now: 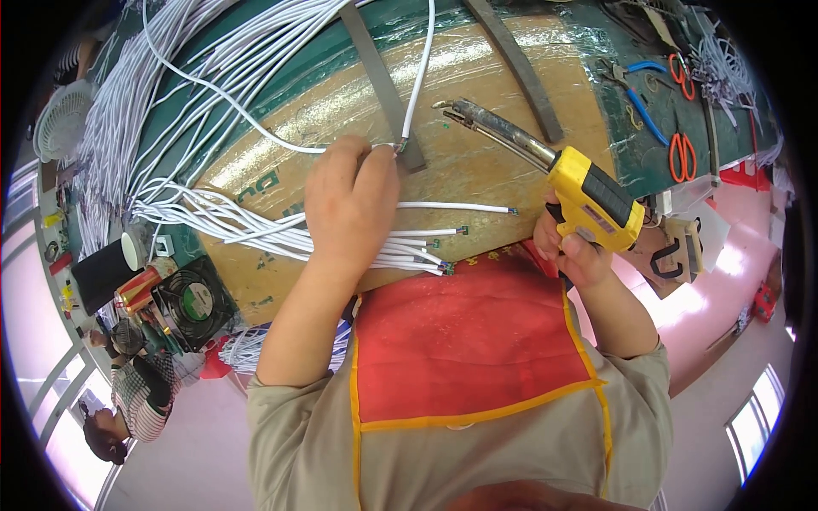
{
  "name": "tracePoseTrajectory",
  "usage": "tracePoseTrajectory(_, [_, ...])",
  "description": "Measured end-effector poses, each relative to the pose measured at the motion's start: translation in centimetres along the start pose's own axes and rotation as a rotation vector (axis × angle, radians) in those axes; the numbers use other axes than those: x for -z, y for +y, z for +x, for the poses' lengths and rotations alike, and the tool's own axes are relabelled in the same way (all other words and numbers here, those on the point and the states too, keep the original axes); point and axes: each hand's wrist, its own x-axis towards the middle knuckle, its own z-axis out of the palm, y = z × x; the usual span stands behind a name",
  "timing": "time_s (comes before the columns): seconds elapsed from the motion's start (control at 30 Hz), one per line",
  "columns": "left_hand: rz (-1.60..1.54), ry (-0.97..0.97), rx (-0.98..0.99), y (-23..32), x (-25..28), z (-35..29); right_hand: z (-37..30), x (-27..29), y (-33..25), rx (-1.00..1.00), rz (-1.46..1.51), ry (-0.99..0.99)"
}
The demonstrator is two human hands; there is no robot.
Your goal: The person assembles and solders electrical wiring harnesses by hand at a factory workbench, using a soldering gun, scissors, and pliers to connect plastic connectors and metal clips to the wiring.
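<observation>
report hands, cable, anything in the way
Left hand holding white cable. Right hand gripping yellow soldering gun. Other white cables lie beneath left hand.

A yellow-and-black soldering gun (pixel 569 177) slants up-left near a white cable (pixel 417 85) with a dark lower end.

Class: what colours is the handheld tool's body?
The tool body is yellow with black parts; the head view shows it best.

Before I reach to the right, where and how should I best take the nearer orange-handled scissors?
Probably by the orange loops, from the near side: the scissors lie on the green table with these loops toward you and their blades pointing away.
</observation>
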Motion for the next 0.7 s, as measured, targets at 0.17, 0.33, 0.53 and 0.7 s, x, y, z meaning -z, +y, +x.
tracePoseTrajectory(0.17, [0.045, -0.092, -0.003, -0.6, 1.0, 1.4, 0.3, 0.3, 0.0, 0.070, 0.089, -0.037])
tracePoseTrajectory(0.33, [-0.357, -0.191, 0.533, 0.9, 4.1, 4.5, 1.3, -1.5, -1.8, 0.096, 0.151, -0.043])
tracePoseTrajectory(0.53, [-1.084, -0.131, 0.774, 3.8, 6.5, 7.8, 5.2, -5.3, -2.1, 0.254, 0.165, -0.126])
tracePoseTrajectory(0.7, [-1.382, -0.104, 0.874, 5.1, 6.1, 7.7, 6.0, -7.2, -1.7, 0.297, 0.360, -0.308])
